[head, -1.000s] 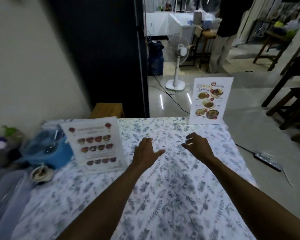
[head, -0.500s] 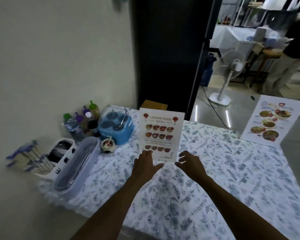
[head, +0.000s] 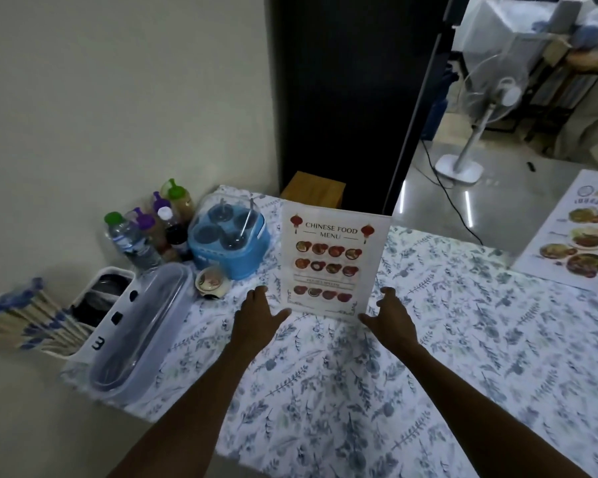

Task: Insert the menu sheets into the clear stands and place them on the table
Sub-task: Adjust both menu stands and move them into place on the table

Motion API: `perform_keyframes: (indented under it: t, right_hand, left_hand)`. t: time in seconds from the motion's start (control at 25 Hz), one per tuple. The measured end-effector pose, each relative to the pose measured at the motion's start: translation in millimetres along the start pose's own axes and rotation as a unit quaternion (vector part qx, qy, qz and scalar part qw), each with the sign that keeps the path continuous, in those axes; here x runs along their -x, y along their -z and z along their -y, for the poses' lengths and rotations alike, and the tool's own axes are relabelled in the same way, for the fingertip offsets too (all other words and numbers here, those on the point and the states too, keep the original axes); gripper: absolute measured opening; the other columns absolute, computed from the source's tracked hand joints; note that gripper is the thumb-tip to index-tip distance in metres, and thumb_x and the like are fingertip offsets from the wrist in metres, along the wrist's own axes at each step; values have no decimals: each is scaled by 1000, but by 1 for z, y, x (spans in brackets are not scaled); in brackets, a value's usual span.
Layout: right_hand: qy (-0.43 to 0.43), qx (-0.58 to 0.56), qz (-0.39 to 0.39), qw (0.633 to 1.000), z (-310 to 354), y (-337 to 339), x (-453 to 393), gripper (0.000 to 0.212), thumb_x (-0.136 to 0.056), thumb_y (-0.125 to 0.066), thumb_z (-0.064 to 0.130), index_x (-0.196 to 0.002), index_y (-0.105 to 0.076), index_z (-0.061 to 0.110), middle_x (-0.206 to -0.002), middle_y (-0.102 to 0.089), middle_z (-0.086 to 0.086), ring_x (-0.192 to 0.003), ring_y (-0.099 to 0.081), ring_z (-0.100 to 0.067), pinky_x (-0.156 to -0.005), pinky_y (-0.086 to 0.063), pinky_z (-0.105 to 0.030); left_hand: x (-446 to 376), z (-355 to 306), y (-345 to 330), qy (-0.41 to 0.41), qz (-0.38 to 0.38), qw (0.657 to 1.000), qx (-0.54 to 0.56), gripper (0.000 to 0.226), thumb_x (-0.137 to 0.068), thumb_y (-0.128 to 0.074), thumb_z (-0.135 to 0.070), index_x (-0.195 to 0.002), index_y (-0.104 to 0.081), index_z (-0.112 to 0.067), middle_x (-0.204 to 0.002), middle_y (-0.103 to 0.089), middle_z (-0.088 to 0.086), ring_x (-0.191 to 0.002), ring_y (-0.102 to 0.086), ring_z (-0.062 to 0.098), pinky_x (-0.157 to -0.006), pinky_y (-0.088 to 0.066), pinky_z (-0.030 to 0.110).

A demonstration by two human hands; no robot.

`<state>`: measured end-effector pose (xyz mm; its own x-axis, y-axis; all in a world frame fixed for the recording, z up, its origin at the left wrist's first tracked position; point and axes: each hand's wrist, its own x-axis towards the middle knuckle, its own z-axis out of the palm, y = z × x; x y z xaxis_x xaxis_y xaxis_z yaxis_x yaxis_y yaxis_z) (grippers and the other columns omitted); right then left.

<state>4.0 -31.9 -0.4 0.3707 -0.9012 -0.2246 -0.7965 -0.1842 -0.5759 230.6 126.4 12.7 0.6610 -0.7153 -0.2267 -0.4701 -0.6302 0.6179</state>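
A Chinese food menu in its clear stand [head: 330, 263] stands upright on the floral tablecloth [head: 428, 357]. My left hand [head: 258, 313] is at the stand's lower left corner, fingers spread, thumb near the bottom edge. My right hand [head: 389, 317] is at the lower right corner, fingers apart and curled toward the edge. Neither hand clearly grips the stand. A second menu in a stand [head: 580, 236] stands at the table's far right, partly cut off by the frame.
Along the wall at left are sauce bottles [head: 159, 222], a blue condiment caddy [head: 227, 236], a small bowl [head: 212, 282], a long clear lidded box [head: 142, 326] and a white holder with wrapped chopsticks [head: 32, 322]. A fan [head: 491, 101] stands beyond the table.
The view has swung left from the far-right menu toward the Chinese food menu. Both hands have moved up to that stand and spread apart to its two lower corners.
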Motion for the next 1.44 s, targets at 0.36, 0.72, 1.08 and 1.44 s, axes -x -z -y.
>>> perform_keyframes:
  t: [0.36, 0.72, 1.08, 1.44]
  right_hand:
    - [65, -60, 51, 995, -9, 12, -50, 32, -85, -71, 27, -116, -68, 20, -104, -76, -1, -81, -67, -10, -77, -52, -26]
    - [76, -63, -4, 995, -11, 63, -91, 34, -89, -68, 26, -122, -66, 19, -110, -75, -4, -89, -73, -18, -79, -52, -25]
    - [9, -64, -65, 996, 44, 63, -146, 29, -89, -68, 25, -116, -69, 14, -101, -76, -6, -69, -62, 0, -64, -51, -20]
    - [40, -54, -56, 996, 199, -18, -240, 30, -91, -65, 28, -117, -67, 13, -103, -74, -3, -73, -64, -13, -69, -53, -26]
  left_hand:
    - [-70, -39, -9, -92, -24, 989, 113, 51, -79, -78, -41, -121, -56, -21, -113, -69, -13, -100, -68, 9, -79, -55, 24]
    - [-129, -109, -8, -135, 32, 988, 65, 51, -85, -72, -44, -128, -53, -24, -125, -70, -2, -107, -70, 21, -90, -59, 39]
    - [-247, -146, 29, -228, 58, 972, -12, 56, -84, -71, -48, -128, -52, -20, -118, -71, 7, -102, -69, 30, -78, -55, 39]
    - [-388, -69, 153, -210, 55, 973, -79, 60, -86, -69, -45, -137, -48, -21, -123, -69, 11, -107, -67, 37, -89, -55, 45]
